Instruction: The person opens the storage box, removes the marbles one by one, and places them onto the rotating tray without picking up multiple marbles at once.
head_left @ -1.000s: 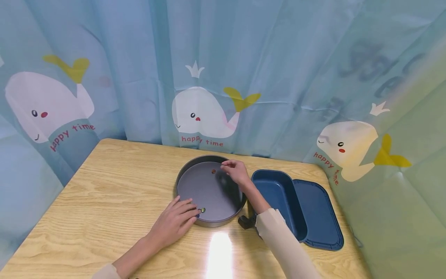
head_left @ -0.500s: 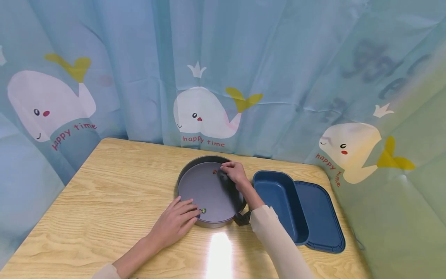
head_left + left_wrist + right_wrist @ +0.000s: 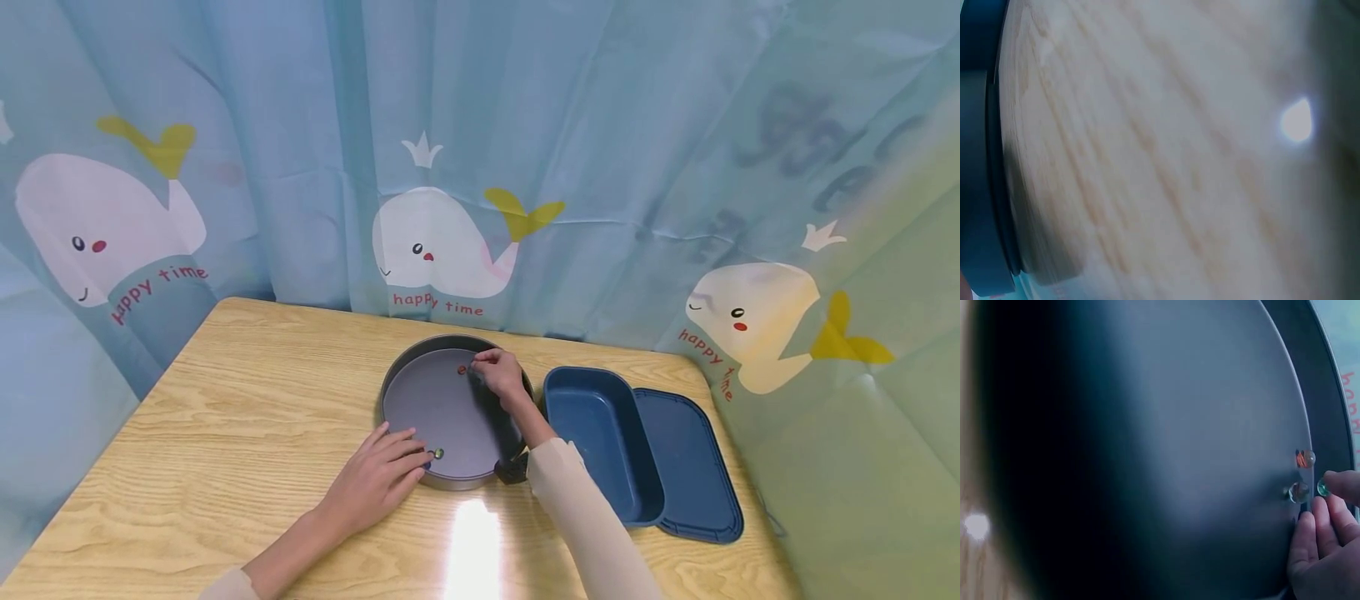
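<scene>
A round dark grey pan (image 3: pixel 442 408) stands on the wooden table. My left hand (image 3: pixel 378 479) rests with spread, fairly straight fingers over its near left rim. Close to those fingertips, a greenish marble (image 3: pixel 438 453) lies on the pan floor. At the far right side of the pan, my right hand (image 3: pixel 501 375) reaches in and pinches a green glass marble (image 3: pixel 1323 487) between thumb and fingertips. Just beside that hand, an orange-streaked marble (image 3: pixel 1305 459) and a clear marble (image 3: pixel 1299 492) lie by the pan's wall.
Right of the pan stands a deep blue rectangular box (image 3: pixel 600 425), with a flat blue lid (image 3: pixel 693 467) beside it. A black wrist camera (image 3: pixel 512 469) sits by the right sleeve. Blue curtain (image 3: pixel 300 167) with whale prints hangs behind the table (image 3: pixel 247 400).
My right hand has shifted slightly left and down toward the orange-streaked marble, its wrist camera swinging left over the pan's rim. The left hand stays in place.
</scene>
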The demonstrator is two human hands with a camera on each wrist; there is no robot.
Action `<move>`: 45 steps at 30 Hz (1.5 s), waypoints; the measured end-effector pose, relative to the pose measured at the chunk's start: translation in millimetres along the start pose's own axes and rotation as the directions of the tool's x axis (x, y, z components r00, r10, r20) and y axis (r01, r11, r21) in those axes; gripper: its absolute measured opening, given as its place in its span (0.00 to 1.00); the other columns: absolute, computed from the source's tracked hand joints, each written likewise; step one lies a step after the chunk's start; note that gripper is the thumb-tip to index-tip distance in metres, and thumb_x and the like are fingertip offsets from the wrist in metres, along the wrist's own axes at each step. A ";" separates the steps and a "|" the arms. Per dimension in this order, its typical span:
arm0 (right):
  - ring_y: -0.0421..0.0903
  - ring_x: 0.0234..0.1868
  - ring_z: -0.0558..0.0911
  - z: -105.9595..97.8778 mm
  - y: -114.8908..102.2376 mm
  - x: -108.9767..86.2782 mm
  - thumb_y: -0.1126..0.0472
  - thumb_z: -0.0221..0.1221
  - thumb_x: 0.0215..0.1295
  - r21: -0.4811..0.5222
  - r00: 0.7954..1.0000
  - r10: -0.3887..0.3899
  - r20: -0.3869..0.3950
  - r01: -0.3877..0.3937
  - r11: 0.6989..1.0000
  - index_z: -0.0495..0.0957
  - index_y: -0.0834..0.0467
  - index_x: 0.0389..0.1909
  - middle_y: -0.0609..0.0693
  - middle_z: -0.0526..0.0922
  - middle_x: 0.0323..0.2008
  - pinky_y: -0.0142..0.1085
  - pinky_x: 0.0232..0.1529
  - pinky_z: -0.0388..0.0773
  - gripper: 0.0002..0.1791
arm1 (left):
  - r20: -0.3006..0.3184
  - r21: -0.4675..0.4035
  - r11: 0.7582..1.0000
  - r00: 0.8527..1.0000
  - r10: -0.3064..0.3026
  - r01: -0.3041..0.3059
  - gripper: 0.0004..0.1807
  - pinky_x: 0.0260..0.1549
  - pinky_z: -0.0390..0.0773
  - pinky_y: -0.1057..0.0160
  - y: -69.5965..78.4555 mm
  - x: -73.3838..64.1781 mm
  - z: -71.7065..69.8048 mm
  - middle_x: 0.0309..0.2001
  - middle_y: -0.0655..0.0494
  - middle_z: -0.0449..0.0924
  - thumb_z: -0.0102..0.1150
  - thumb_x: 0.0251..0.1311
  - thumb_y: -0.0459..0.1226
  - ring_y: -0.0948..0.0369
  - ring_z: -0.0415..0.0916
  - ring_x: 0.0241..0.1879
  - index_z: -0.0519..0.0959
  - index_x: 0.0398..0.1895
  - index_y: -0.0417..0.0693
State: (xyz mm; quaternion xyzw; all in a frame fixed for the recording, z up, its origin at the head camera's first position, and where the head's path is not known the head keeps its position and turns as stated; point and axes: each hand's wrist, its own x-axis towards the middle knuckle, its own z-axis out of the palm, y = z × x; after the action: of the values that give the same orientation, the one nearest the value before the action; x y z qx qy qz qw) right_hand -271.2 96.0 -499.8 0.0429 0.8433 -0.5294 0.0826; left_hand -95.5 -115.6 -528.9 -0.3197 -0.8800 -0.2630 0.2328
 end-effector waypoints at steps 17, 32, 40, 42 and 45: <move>0.49 0.34 0.81 5.6 3.4 -1.2 0.68 0.64 0.65 -0.133 0.996 -0.079 -0.030 0.075 0.988 0.83 0.62 0.38 0.51 0.82 0.33 0.38 0.32 0.79 0.03 | -0.005 -0.001 1.000 1.000 -0.003 0.003 0.12 0.61 0.66 0.35 -1.2 -0.9 -0.1 0.51 0.51 0.85 0.60 0.67 0.41 0.50 0.76 0.59 0.88 0.47 0.48; 0.49 0.38 0.81 4.5 3.5 -0.6 0.67 0.65 0.64 -0.184 0.996 -0.083 -0.026 0.077 0.980 0.84 0.61 0.38 0.51 0.83 0.34 0.40 0.36 0.81 0.03 | -0.003 0.002 1.000 1.000 -0.009 0.009 0.13 0.63 0.65 0.38 -1.0 -0.1 0.8 0.51 0.52 0.85 0.58 0.69 0.43 0.50 0.76 0.59 0.87 0.48 0.49; 0.49 0.38 0.82 4.6 2.6 -0.5 0.66 0.66 0.64 -0.211 0.994 -0.104 -0.030 0.096 0.973 0.84 0.61 0.37 0.51 0.84 0.34 0.40 0.36 0.81 0.03 | 0.006 -0.004 1.000 1.000 -0.019 0.019 0.13 0.64 0.64 0.38 -1.3 0.4 0.9 0.51 0.52 0.85 0.59 0.69 0.43 0.51 0.76 0.60 0.87 0.48 0.49; 0.49 0.38 0.82 4.8 2.4 -0.9 0.66 0.66 0.64 -0.207 0.995 -0.098 -0.030 0.090 0.974 0.84 0.60 0.37 0.51 0.84 0.34 0.40 0.37 0.81 0.03 | 0.008 0.000 1.000 1.000 -0.019 0.019 0.13 0.64 0.64 0.38 -1.3 0.3 1.0 0.51 0.52 0.85 0.59 0.69 0.43 0.51 0.76 0.60 0.87 0.48 0.50; 0.49 0.38 0.82 5.0 2.2 -0.7 0.66 0.66 0.64 -0.201 0.995 -0.091 -0.029 0.084 0.976 0.84 0.60 0.37 0.51 0.84 0.34 0.40 0.37 0.81 0.03 | 0.007 0.004 1.000 1.000 -0.017 0.017 0.13 0.64 0.64 0.38 -1.4 0.2 1.1 0.51 0.52 0.85 0.59 0.69 0.43 0.51 0.76 0.59 0.88 0.48 0.50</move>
State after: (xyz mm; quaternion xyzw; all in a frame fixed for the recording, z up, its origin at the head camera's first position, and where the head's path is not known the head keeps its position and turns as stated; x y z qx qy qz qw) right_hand -269.7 92.4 -503.7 0.0073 0.8945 -0.4445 0.0472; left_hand -96.9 -115.7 -530.0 -0.3126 -0.8841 -0.2620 0.2279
